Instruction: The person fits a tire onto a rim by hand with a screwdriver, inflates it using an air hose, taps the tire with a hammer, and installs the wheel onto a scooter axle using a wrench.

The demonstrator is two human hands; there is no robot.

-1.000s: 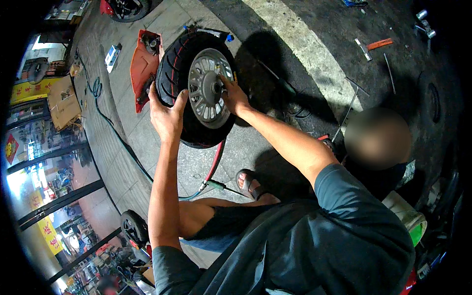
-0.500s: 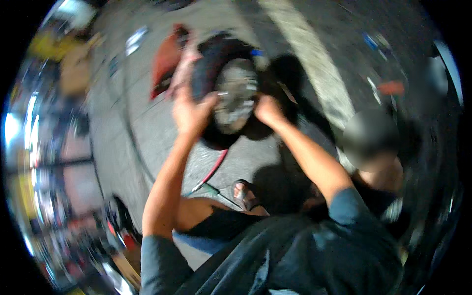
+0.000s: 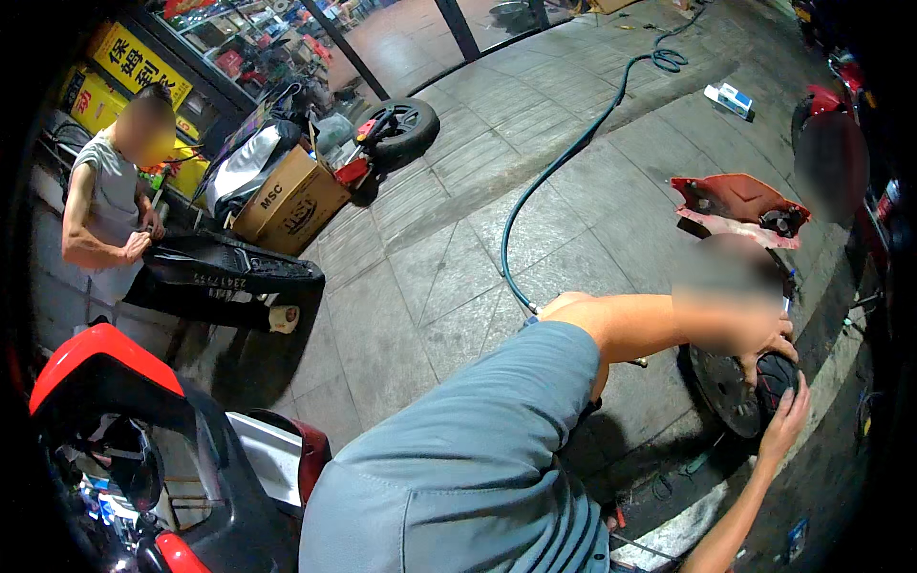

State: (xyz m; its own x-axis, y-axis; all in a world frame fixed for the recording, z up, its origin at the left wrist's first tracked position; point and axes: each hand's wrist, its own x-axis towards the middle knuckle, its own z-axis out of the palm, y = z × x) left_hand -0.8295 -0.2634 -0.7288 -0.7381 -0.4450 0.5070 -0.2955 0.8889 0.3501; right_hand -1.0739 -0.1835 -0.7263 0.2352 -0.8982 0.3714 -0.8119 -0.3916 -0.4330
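A wheel with a black tyre (image 3: 776, 384) and a dull grey flat face (image 3: 723, 387) is at the right, close to the ground. My left hand (image 3: 772, 350) grips its upper edge, fingers bent over the black rubber. Against its right side lies my right hand (image 3: 787, 416), fingers curved along the tyre. Both hands touch the wheel from opposite sides. A blurred patch covers my left forearm and part of the wheel's top. Just beyond the wheel, a red-orange plastic fairing (image 3: 740, 205) rests on the pavement.
A teal hose (image 3: 559, 162) winds over the paving. At left, a person (image 3: 105, 191) holds a long black panel (image 3: 234, 263). Behind are a carton (image 3: 289, 202) and another wheel (image 3: 409, 132). A red-and-black scooter (image 3: 105, 363) stands near left; a small box (image 3: 729, 100) lies far right.
My view has swung left, so the wheel and my hands now appear at the right. My right hand has shifted from the hub area to the tyre. The person at left has come into view.
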